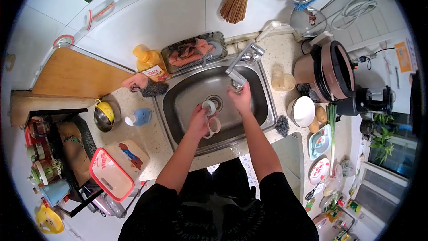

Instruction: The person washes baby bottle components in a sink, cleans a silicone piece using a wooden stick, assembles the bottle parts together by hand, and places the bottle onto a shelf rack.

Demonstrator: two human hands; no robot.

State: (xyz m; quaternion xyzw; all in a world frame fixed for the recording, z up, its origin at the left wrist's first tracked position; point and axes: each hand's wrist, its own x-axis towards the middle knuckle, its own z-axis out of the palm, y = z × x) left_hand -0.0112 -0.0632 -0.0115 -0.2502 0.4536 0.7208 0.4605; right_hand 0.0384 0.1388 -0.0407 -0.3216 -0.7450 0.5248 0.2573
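Observation:
Over the left part of the sink (187, 140), my left hand (197, 121) is closed round pale plastic ring-shaped pieces. One is a small grey-white ring (208, 105); a wider pale ring (214, 126) hangs lower, by the fingers. Directly under the outlet of the chrome faucet (235, 74) is my right hand (241, 99), its fingers curled at a small shiny piece that is partly hidden by them. Whether that piece belongs to the faucet or is separate, I cannot tell. Between the hands shows the drain (215, 101).
Behind the sink stand a wire basket (167, 58) with cloths and an orange soap bottle (151, 64). To the right are a glass jar (283, 80), a white bowl (303, 111) and a rice cooker (318, 73). A red-rimmed container (113, 176) sits at the left.

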